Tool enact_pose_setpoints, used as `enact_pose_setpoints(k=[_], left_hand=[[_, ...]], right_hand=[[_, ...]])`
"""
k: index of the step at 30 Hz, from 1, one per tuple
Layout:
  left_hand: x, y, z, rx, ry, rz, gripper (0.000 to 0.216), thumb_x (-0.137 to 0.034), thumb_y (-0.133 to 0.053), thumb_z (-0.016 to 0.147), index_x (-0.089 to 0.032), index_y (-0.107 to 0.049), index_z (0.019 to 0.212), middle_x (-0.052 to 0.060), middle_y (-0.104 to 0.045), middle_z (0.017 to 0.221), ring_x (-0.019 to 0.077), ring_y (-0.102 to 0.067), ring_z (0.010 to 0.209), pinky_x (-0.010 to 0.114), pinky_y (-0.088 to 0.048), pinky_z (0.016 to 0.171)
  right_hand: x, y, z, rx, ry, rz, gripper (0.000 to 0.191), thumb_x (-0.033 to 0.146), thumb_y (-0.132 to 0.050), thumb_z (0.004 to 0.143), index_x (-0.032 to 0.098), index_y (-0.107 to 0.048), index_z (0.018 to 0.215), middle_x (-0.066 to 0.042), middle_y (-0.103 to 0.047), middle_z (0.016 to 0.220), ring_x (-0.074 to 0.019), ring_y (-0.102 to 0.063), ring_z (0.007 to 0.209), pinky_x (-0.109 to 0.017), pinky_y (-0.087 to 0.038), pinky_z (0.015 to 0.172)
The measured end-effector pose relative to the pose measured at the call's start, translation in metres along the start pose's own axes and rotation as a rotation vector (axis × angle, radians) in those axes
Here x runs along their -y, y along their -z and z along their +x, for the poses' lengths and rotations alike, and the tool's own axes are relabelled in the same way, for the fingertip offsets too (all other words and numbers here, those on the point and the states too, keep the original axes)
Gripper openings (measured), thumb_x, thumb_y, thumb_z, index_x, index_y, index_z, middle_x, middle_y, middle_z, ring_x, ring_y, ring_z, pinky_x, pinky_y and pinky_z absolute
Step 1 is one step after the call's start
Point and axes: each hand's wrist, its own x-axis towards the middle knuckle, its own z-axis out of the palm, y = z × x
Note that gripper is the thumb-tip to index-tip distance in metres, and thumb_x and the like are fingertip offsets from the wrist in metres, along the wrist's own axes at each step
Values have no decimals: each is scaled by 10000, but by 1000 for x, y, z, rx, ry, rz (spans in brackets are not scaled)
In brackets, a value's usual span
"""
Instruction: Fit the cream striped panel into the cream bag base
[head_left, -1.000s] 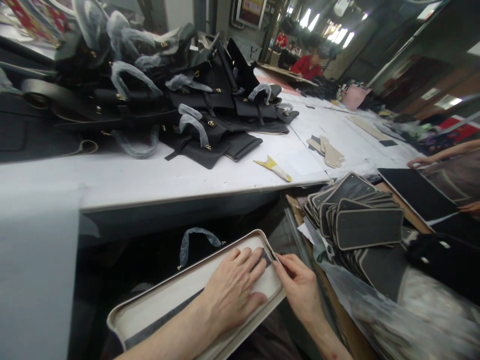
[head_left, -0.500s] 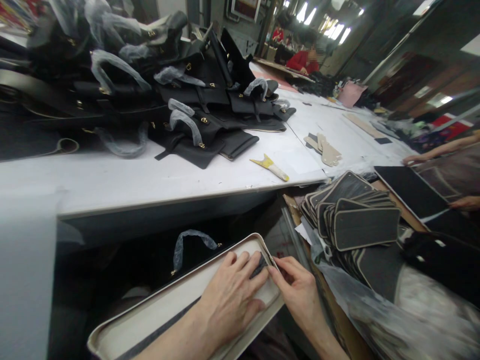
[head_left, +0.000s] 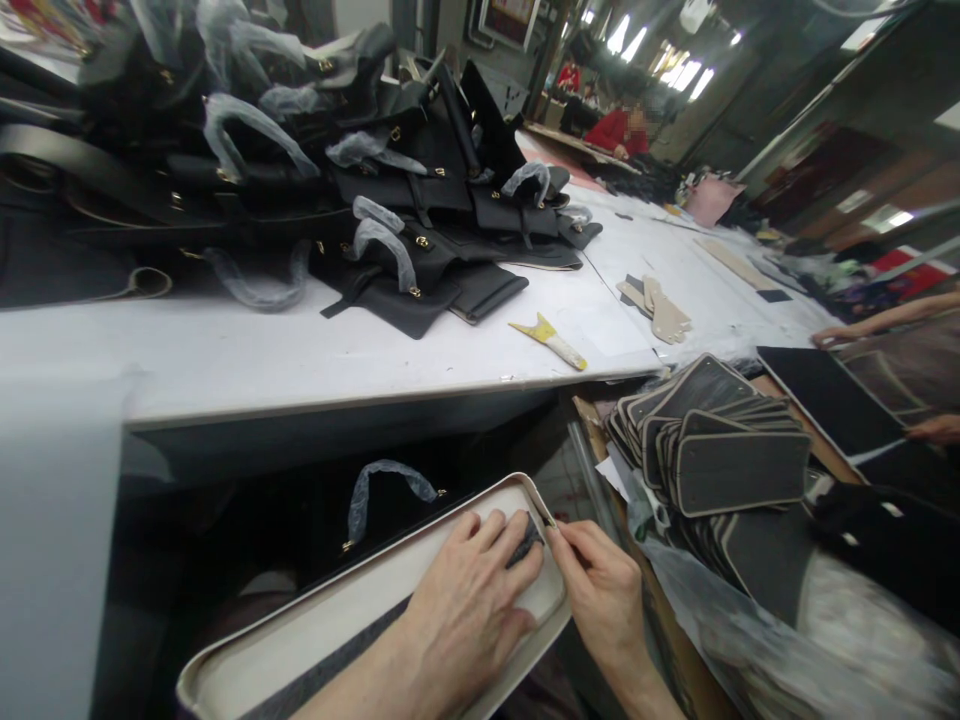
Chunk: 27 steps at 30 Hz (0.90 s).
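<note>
A bag (head_left: 360, 610) lies across my lap area, its pale, tray-like face with a raised rim turned up. A dark strip (head_left: 330, 655) runs along that face, and a plastic-wrapped handle (head_left: 386, 475) shows on the far side. My left hand (head_left: 472, 590) lies on the pale face with its fingers spread, fingertips over the strip's far end. At the right-hand end, my right hand (head_left: 600, 575) pinches the bag's rim between thumb and fingers. The fingertips partly hide the edge there.
Black bags (head_left: 420, 210) with wrapped handles are heaped on the white table (head_left: 262, 370). Near its edge lies a yellow-and-white tool (head_left: 551, 340). Stacked dark panels (head_left: 742, 470) stand at right, beside plastic sheeting (head_left: 720, 600). Another person's hand (head_left: 836, 335) is at far right.
My right hand has shifted slightly right and down along the bag's end rim. My left hand stays on the pale face, moved slightly. The view has tilted a little.
</note>
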Motion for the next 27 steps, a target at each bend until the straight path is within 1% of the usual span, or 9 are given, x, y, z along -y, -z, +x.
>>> enact_pose_setpoints(k=[3, 6, 11, 15, 20, 23, 27], left_hand=[[1, 1, 0, 6, -8, 8, 478, -479, -579, 908, -236, -482, 1308, 97, -463, 1420, 284, -460, 1168, 472, -385, 954], [1, 3, -1, 14, -17, 6, 493, -481, -550, 925, -236, -455, 1342, 92, -440, 1450, 284, -452, 1189, 473, -383, 973], [-2, 6, -3, 52, -16, 5, 462, -463, -535, 933, -243, -462, 1333, 95, -410, 1488, 302, -446, 1211, 497, -389, 972], [-6, 6, -5, 56, -12, 19, 476, -464, -538, 930, -255, -455, 1349, 92, -410, 1496, 312, -447, 1214, 509, -386, 980], [-8, 2, -7, 43, -7, 48, 492, -481, -529, 931, -271, -446, 1368, 86, -417, 1501, 326, -438, 1232, 521, -376, 994], [-9, 0, -8, 33, -2, 48, 508, -486, -534, 928, -277, -439, 1381, 80, -408, 1514, 331, -427, 1252, 520, -368, 1005], [-9, -1, -7, 27, 6, 31, 462, -443, -546, 930, -295, -462, 1359, 60, -420, 1511, 314, -426, 1264, 507, -362, 1014]], right_hand=[[3, -2, 0, -12, 14, -29, 214, 287, -523, 983, 204, -716, 942, -45, -661, 864, -167, -638, 797, -260, -489, 736], [7, -4, 0, -21, 61, -71, 221, 260, -512, 987, 185, -698, 897, -51, -645, 846, -162, -634, 783, -260, -484, 733], [12, -5, 0, -42, 121, -103, 216, 215, -504, 990, 166, -684, 882, -50, -618, 819, -151, -613, 746, -263, -470, 705], [10, -5, -3, 3, 145, -94, 232, 190, -486, 993, 156, -665, 847, -46, -589, 807, -153, -578, 747, -284, -453, 709], [7, -3, -4, 63, 142, -92, 234, 169, -450, 997, 150, -662, 899, -52, -567, 827, -167, -555, 768, -300, -450, 713], [11, -1, -3, 88, 148, -100, 263, 172, -429, 1000, 145, -649, 859, -56, -551, 820, -168, -548, 769, -301, -452, 713], [22, 1, -2, 146, 160, -97, 290, 181, -389, 1002, 135, -657, 900, -72, -556, 861, -181, -547, 822, -320, -456, 761]])
